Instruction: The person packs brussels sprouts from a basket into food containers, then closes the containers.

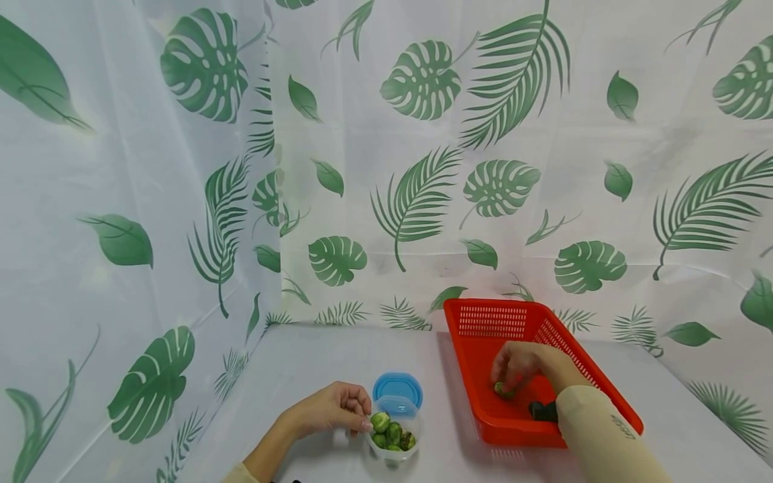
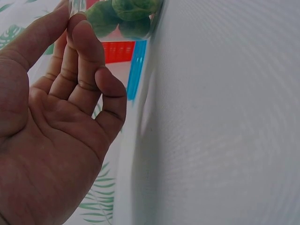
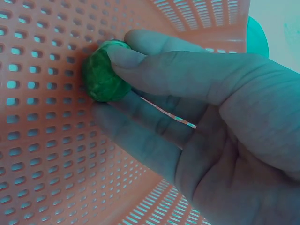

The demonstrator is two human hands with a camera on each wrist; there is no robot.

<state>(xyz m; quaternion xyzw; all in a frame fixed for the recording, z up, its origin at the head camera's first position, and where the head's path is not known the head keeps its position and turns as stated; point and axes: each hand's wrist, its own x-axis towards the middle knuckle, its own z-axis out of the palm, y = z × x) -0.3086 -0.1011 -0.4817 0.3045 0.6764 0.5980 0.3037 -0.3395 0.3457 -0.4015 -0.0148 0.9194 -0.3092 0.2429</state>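
Observation:
My left hand [image 1: 339, 409] pinches the near-left rim of a small clear plastic container [image 1: 392, 456] between thumb and fingertips. Several green Brussels sprouts [image 1: 394, 433] lie in that container; its blue lid [image 1: 397, 388] is flipped back on the far side. In the left wrist view, the sprouts [image 2: 133, 14] show through the clear wall just beyond my fingertips. Inside a red perforated basket [image 1: 492, 424], my right hand [image 1: 522, 365] holds one Brussels sprout [image 3: 104, 70] between thumb and fingers, close over the basket floor.
The white table [image 1: 290, 376] carries the basket on the right and the container left of it. Behind and to the left hangs a white sheet [image 1: 362, 134] printed with green leaves. A dark object [image 1: 543, 410] sits at my right wrist, over the basket's near end.

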